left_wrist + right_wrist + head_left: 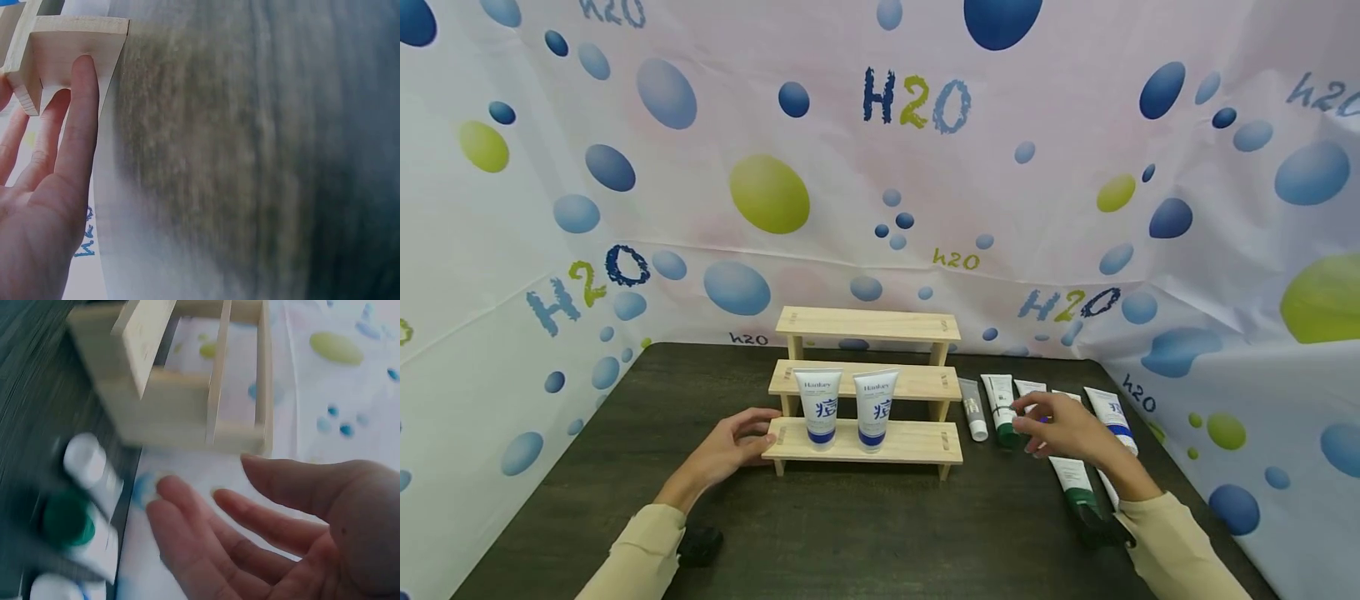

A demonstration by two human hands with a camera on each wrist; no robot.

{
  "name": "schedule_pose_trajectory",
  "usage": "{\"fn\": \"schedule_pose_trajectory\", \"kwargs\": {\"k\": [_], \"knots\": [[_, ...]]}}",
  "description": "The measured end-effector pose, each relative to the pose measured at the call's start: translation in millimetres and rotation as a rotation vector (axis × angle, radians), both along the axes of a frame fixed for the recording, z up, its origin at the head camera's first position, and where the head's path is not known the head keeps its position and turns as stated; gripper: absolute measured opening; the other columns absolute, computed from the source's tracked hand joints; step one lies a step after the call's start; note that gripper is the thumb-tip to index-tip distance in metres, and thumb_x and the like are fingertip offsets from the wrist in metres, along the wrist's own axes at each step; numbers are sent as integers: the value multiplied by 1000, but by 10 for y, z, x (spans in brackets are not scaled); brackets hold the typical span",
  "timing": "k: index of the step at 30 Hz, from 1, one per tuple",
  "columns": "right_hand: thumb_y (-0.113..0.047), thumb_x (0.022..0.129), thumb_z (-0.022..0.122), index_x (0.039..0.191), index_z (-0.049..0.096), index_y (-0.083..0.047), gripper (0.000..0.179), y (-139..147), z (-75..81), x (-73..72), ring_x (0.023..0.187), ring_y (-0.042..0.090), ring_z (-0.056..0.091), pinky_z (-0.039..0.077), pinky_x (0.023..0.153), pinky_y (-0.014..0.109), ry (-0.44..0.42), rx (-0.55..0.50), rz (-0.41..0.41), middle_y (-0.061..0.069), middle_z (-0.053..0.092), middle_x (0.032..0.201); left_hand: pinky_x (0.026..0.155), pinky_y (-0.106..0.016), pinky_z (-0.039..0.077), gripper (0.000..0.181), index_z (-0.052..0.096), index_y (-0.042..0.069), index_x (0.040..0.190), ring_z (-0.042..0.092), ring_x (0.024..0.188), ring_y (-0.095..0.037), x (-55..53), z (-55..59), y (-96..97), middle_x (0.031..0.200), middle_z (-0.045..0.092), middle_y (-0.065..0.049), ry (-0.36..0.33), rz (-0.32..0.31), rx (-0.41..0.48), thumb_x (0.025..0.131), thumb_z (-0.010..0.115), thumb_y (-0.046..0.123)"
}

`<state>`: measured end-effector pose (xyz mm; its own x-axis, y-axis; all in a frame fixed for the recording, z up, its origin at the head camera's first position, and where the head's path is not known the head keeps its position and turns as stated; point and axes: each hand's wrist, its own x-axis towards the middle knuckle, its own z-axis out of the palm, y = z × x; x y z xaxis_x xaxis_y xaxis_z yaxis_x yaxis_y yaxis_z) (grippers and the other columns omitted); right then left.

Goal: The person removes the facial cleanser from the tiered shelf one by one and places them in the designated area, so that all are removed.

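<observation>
A three-tier light wooden display rack stands at the middle of the dark table. My left hand holds the left end of its bottom shelf; in the left wrist view the thumb and fingers lie around the shelf's leg. Two white tubes with blue caps, one on the left and one on the right, stand cap down on that shelf. Over the tubes lying at the right, my right hand hovers with loosely bent fingers, holding nothing. Nearest its fingertips lies a white tube with a green cap.
A small grey tube with a white cap lies beside the rack's right side. Further right are a green-capped tube, a white-and-blue tube and others partly hidden by the right hand. A patterned backdrop rises behind the table.
</observation>
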<state>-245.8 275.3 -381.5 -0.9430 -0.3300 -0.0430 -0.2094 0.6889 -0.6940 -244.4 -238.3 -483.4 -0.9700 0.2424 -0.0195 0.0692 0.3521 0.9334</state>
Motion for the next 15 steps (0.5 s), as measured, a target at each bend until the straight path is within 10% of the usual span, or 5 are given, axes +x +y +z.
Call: {"fn": "schedule_pose_trajectory", "kwargs": {"k": [15], "knots": [[-15, 100, 68, 125, 67, 3, 31, -994, -184, -60, 97, 26, 73, 60, 76, 27, 228, -136, 156, 16, 75, 111, 91, -37, 63, 59, 47, 4, 151, 62, 122, -29, 19, 7, 7, 146, 51, -27, -11, 3, -10, 102, 68, 28]]}}
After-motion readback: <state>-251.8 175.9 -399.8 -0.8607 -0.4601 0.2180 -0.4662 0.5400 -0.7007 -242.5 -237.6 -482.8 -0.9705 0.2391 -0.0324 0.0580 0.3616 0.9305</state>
